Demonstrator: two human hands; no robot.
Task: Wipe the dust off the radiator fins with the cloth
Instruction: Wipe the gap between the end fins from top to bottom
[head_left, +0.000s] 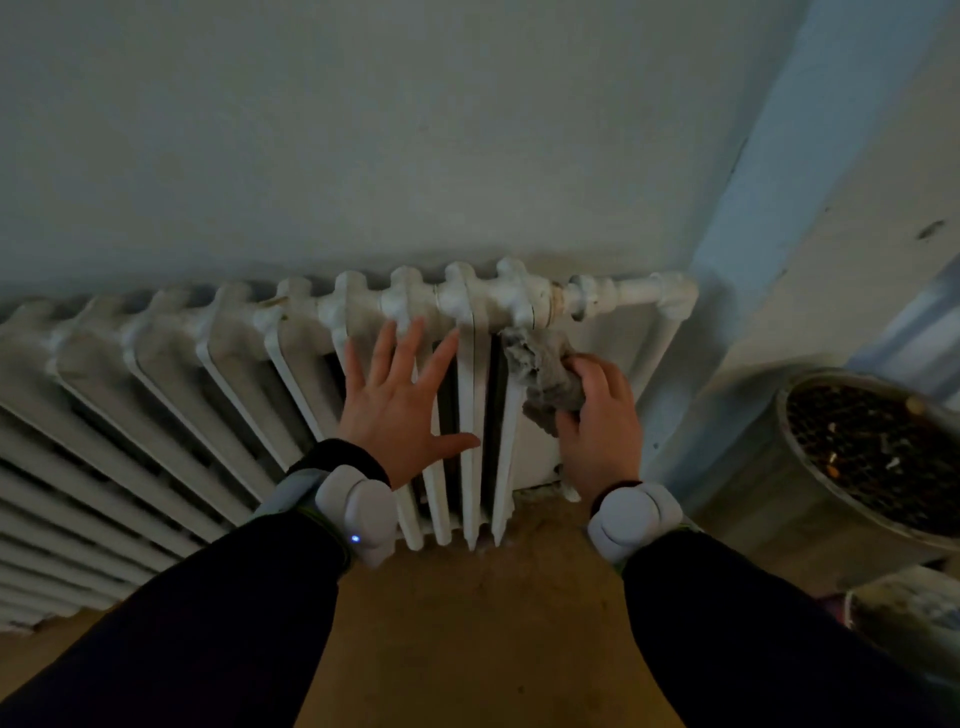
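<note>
White radiator, grey cloth, black sleeves, pale blue-grey wall, ochre floor.

- The radiator is white cast iron, upright-ribbed, dulled grey with dust, standing against the wall
- The cloth is grey and crumpled, bunched in the right hand and pressed against the side of the rightmost fin, near its top
</note>
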